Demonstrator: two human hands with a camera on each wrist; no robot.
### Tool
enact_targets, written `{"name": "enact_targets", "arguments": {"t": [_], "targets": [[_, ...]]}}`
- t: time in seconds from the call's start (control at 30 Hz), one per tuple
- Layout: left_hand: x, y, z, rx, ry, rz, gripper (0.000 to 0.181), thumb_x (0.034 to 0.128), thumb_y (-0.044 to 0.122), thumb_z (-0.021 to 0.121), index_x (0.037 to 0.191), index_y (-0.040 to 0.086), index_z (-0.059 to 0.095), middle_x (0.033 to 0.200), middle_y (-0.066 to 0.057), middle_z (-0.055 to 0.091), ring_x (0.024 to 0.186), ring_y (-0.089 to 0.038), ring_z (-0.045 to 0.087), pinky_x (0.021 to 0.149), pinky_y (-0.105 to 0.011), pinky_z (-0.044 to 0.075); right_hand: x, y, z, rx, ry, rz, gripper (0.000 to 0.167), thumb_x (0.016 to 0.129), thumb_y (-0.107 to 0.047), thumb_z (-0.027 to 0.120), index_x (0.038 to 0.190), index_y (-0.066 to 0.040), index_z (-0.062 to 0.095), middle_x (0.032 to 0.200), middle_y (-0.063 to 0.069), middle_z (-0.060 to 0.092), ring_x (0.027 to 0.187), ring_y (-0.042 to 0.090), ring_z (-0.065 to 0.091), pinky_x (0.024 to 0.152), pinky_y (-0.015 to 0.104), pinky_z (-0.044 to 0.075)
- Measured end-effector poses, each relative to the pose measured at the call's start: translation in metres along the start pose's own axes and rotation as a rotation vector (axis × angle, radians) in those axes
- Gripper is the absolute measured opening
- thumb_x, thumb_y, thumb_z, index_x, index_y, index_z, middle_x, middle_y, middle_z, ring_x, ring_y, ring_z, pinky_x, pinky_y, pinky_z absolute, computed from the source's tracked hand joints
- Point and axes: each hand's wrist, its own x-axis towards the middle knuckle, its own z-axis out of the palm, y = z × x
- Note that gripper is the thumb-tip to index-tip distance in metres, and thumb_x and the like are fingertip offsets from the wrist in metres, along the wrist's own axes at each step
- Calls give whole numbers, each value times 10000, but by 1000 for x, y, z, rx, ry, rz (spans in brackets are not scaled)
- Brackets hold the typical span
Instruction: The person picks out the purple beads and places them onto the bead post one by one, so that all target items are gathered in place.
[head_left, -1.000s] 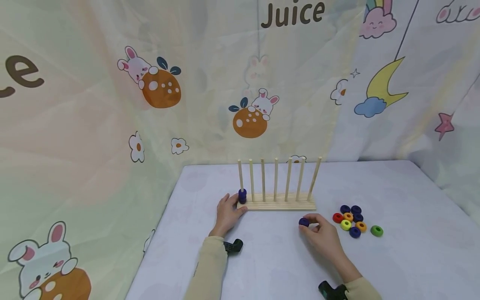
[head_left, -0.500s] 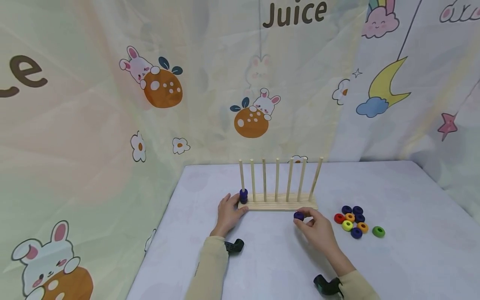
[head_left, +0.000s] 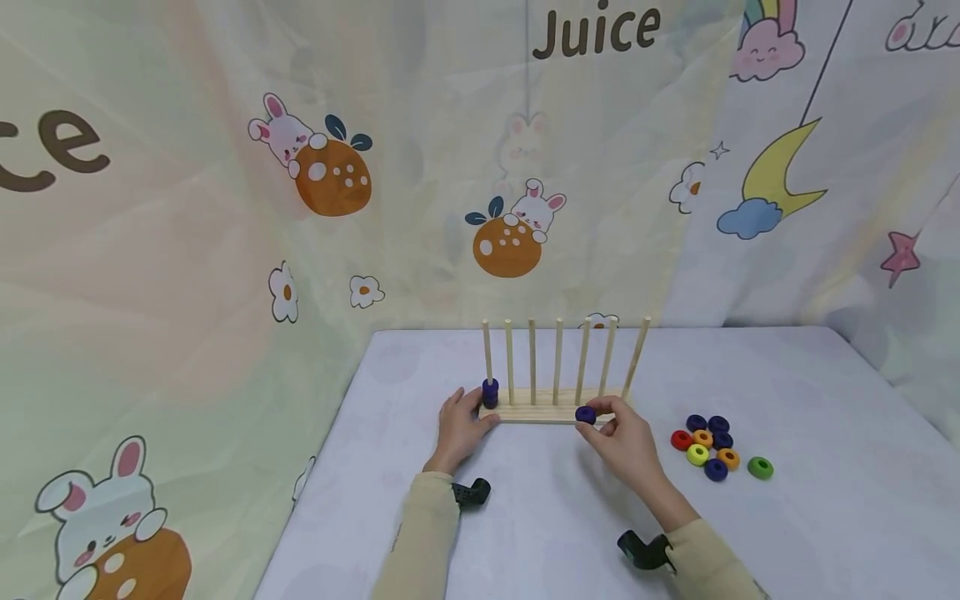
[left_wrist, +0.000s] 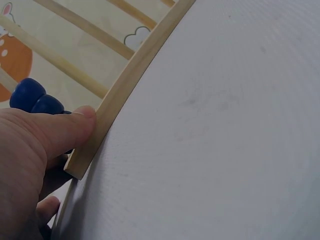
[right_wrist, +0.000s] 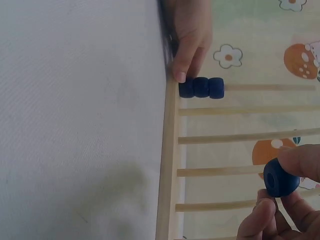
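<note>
A wooden peg rack point(head_left: 543, 413) with a row of upright dowels stands on the table. Its left end is held by my left hand point(head_left: 458, 432), the thumb on the front edge of the base, as the left wrist view shows. Three dark blue beads point(right_wrist: 201, 87) are stacked on the leftmost dowel, beside that hand. My right hand point(head_left: 628, 442) pinches another blue bead point(right_wrist: 281, 178) between thumb and fingers. This bead is in front of the rack's right half, off the dowels, with its hole point(right_wrist: 271, 178) visible in the right wrist view.
Several loose beads lie on the white-covered table right of the rack, among them a red bead point(head_left: 681, 440), a yellow bead point(head_left: 697, 454), and a green bead point(head_left: 761, 467) slightly apart. A printed curtain point(head_left: 420, 167) hangs behind the table.
My right hand has carried the pinched blue bead leftward and away from me, closer to the rack. My left hand stays at the rack's left end. The head view has shifted slightly.
</note>
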Motion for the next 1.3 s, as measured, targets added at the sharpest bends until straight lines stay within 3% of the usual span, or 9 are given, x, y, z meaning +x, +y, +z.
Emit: {"name": "enact_targets", "arguments": {"t": [0.43,0.9,1.13,1.3], "targets": [[0,-2,0,5,-6,-4,583,858,292,753,1372,89,566,1339,-64,611,1411,-362,318,1160,-551,194,3,-10,11,50,44,-40,330,832,-135,783,1130,-83,653,1050,92,660,745,185,566,536,218,481],[2,0,-2,5,-12,-14,584,860,301,751,1377,104,564,1359,-49,597,1417,-356,308,1160,-554,195,16,-36,15,141,51,-204,303,835,-115,776,1110,-78,655,983,63,651,659,160,551,464,235,451],[1,0,-1,-2,1,-5,588,854,300,757,1375,105,567,1356,-52,599,1412,-366,315,1153,-564,205,21,-39,18,139,50,-218,320,841,-118,770,1134,-58,656,1002,90,657,662,147,545,470,228,451],[1,-2,0,-10,-3,3,586,855,304,754,1373,102,568,1354,-55,601,1411,-373,311,1147,-576,205,28,-43,12,249,-16,-105,323,864,-152,752,1157,-63,648,1053,117,647,686,139,540,512,230,466]]}}
